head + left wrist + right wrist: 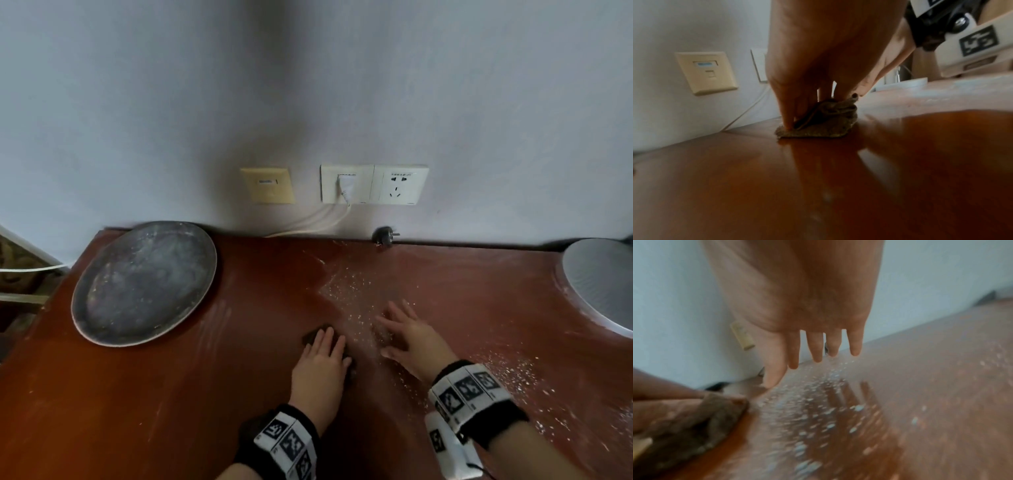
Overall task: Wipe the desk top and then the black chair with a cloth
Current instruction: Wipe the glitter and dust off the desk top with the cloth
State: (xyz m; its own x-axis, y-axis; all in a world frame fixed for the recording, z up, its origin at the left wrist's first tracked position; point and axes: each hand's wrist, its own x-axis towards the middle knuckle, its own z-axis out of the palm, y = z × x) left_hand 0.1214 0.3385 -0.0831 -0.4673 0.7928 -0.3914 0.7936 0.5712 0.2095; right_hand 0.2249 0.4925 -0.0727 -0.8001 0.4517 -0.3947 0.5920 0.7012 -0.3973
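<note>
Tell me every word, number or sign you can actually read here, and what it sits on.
No text can be read in any view.
Beige wall plate: a small label strip, too blurred to read.
White power socket: a line of tiny print at its top, too small to read.
Wrist bands on the left hand and right hand: black-and-white square code patterns, with small illegible print beside them.
</note>
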